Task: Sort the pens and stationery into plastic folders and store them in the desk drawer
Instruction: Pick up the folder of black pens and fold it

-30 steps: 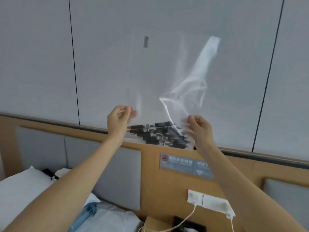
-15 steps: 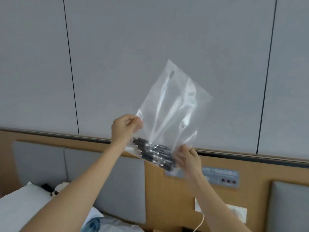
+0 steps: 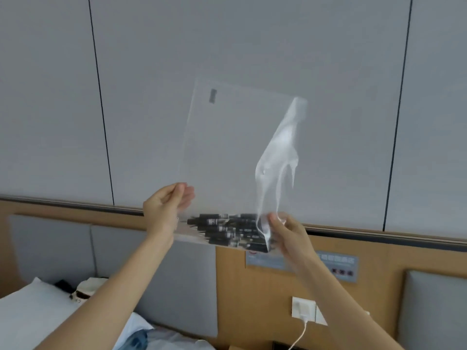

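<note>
One clear plastic folder (image 3: 227, 152), raised at frame centre; black pens (image 3: 227, 229) pooled along its lower edge. Pinched lower left by left hand (image 3: 164, 213), lower right by right hand (image 3: 288, 233). Judged: pens sorted; drawer unseen, storing outstanding.

folder (image 3: 227, 147) clear | pens (image 3: 227, 229) black | wall (image 3: 252, 46) grey

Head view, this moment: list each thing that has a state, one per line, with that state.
plastic folder: held up in the air, upright, creased at its right side
pens: inside the folder, piled at its bottom
left hand: pinches the folder's lower left edge
right hand: grips the folder's lower right corner
white cable: plugged into the wall socket
</note>
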The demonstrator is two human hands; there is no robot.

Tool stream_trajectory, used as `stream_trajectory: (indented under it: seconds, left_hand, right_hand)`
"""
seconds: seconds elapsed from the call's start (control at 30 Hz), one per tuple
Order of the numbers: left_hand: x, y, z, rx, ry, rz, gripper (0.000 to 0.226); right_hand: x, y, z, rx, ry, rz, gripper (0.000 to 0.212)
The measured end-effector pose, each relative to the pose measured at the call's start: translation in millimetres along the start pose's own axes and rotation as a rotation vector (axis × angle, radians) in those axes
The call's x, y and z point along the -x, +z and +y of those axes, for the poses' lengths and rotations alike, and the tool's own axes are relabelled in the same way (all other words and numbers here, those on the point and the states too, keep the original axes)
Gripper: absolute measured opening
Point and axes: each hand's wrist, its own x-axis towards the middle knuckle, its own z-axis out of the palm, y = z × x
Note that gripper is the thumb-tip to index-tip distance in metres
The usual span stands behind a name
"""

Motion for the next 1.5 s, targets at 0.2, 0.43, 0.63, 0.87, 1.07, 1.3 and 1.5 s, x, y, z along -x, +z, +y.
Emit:
stream_trajectory:
  seconds: [0.2,0.43,0.63,0.87,1.07,1.3,1.5]
  left_hand:
    - [0,-2,9,-0.114,-0.144,-0.332,0.020]
    - [-5,-19,6,-0.378,-0.276,-0.720,0.050]
    - [-2,-12,-5,-0.391,-0.229,-0.686,0.020]
    - [9,-8,-23,-0.333,-0.259,-0.674,0.025]
    - [20,-11,-43,-0.253,-0.298,-0.652,0.032]
    - [34,-14,-67,-0.144,-0.324,-0.559,0.037]
    - [41,-26,-82,-0.030,-0.491,-0.509,0.026]
  right_hand:
    - [-7,-13,-25,0.004,-0.105,0.058,0.015]
    - [-11,-32,-58,0.010,0.006,-0.126,0.014]
    - [-13,-43,-61,0.049,0.184,-0.369,0.045]
    - [-13,-55,-48,-0.073,0.254,-0.258,0.045]
    - [-8,-65,-38,-0.024,0.186,-0.193,0.029]
    - [-6,-63,-18,-0.067,0.134,-0.128,0.036]
    - [-4,-54,-13,-0.014,0.077,-0.183,0.035]
